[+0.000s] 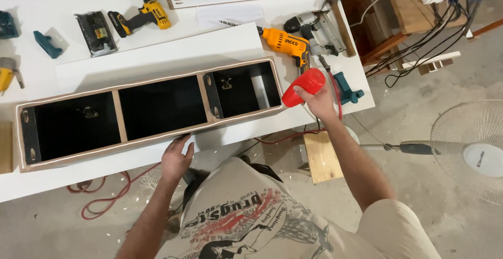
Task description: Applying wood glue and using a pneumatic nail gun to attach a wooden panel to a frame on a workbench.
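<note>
A long wooden cabinet frame (157,133) with three black-lined compartments lies on the white table (157,60). My left hand (176,158) rests flat against the frame's near edge, fingers on the pale edge strip. My right hand (318,97) grips a red heat gun (304,86), its nozzle aimed at the frame's right end corner.
An orange corded drill (285,43), a grey nail gun (314,28) and a teal tool (346,87) lie right of the frame. A yellow cordless drill (141,17) and a battery charger (96,32) sit at the back. A red cable (105,196) loops on the floor; a standing fan (471,151) is at right.
</note>
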